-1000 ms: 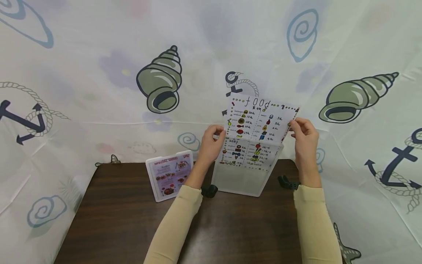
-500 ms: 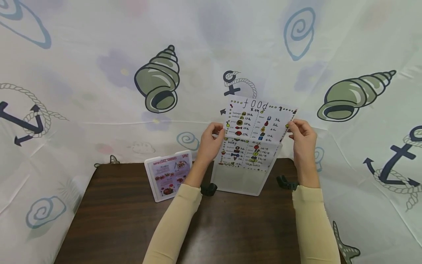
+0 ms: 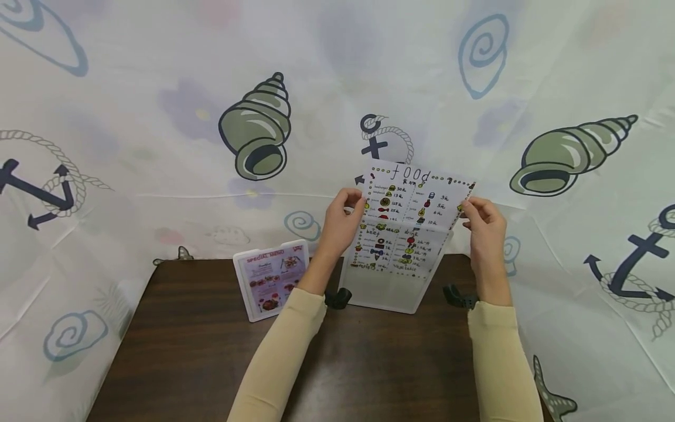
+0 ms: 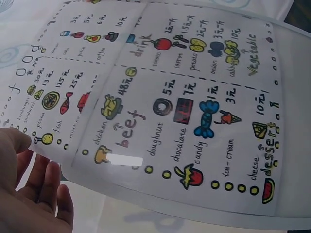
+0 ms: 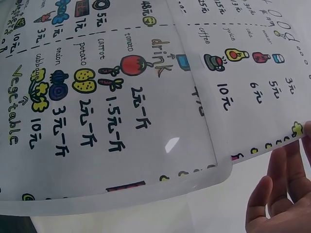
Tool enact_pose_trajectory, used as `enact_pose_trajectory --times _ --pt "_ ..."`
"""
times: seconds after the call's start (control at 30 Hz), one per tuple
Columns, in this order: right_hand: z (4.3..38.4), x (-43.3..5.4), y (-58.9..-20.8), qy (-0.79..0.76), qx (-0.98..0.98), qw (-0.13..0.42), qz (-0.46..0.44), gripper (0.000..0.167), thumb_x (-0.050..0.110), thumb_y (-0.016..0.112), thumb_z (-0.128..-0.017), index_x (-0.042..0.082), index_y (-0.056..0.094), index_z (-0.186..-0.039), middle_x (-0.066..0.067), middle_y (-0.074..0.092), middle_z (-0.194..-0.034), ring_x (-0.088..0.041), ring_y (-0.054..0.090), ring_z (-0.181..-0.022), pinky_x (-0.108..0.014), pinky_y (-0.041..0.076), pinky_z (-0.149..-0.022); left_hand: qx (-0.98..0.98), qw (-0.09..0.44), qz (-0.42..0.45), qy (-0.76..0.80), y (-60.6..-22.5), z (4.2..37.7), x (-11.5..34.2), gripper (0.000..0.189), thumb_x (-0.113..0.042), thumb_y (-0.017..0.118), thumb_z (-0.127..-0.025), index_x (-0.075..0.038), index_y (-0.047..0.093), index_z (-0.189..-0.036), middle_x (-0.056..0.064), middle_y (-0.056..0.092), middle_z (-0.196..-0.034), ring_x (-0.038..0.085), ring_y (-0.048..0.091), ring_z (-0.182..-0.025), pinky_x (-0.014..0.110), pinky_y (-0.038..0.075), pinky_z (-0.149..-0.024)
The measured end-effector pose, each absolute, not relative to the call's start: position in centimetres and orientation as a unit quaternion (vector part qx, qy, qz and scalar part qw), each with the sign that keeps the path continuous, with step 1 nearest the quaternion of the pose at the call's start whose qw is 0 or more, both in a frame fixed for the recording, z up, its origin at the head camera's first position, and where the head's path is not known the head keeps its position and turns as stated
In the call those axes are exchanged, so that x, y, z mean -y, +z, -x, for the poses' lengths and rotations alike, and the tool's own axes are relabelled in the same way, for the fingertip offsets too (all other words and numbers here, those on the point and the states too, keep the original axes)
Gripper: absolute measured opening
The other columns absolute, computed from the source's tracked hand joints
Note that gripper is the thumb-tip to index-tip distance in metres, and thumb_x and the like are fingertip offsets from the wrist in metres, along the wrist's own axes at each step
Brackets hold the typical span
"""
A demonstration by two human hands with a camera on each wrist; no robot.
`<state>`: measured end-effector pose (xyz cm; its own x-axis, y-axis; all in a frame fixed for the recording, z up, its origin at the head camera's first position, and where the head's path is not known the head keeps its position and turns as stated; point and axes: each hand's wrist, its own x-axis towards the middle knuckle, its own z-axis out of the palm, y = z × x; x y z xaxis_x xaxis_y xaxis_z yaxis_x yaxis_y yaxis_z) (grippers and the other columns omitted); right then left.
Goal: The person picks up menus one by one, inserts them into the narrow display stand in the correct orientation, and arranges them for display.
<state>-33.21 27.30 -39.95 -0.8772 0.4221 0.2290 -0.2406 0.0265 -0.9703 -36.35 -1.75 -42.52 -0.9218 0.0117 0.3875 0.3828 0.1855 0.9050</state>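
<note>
A paper menu [image 3: 422,202], hand-drawn with food pictures and prices and headed "food", stands half inside a sign holder [image 3: 378,293] with a clear front and pale rim. The sheet's lower part shows through the front, and its upper part sticks out above the top edge. At the sheet's left edge, my left hand [image 3: 340,225] pinches the paper between thumb and fingers. My right hand [image 3: 486,231] pinches the opposite edge, slightly higher than the holder's top. In the left wrist view, the holder's top edge crosses the menu [image 4: 160,121] beside the fingers.
Left of the holder, a smaller white-framed sign [image 3: 271,281] reading "Special Menu" stands on the dark wooden table [image 3: 385,363]. A white cloth [image 3: 337,76] printed with shells and anchors hangs behind and around the table.
The menu has slid farther down into the holder, so less of it shows above the top edge. The left hand has moved slightly up along the sheet's edge. The smaller sign stays in place.
</note>
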Motion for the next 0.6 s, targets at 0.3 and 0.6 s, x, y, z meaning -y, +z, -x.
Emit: enact_pose_trajectory --times 0.3,0.6 --pt "33.2 -27.5 -40.1 0.707 0.667 0.224 0.071 0.012 0.022 0.074 -0.104 0.012 0.075 -0.11 0.005 0.07 -0.105 -0.012 0.063 -0.098 -0.026 0.046 -0.086 0.765 0.169 0.139 -0.605 -42.8 36.4 1.7 0.021 -0.024 0.06 -0.111 -0.008 0.068 -0.122 0.008 0.062 -0.126 0.022 0.062 -0.112 0.035 0.05 -0.095" --pt "33.3 -27.3 -39.1 0.688 0.68 0.25 0.036 0.019 0.023 0.076 -0.103 0.013 0.073 -0.119 0.005 0.071 -0.106 -0.012 0.066 -0.097 -0.028 0.045 -0.089 0.763 0.167 0.135 -0.61 -43.5 36.3 2.2 0.021 -0.024 0.059 -0.112 -0.009 0.068 -0.122 0.007 0.066 -0.124 0.023 0.063 -0.111 0.036 0.051 -0.092"
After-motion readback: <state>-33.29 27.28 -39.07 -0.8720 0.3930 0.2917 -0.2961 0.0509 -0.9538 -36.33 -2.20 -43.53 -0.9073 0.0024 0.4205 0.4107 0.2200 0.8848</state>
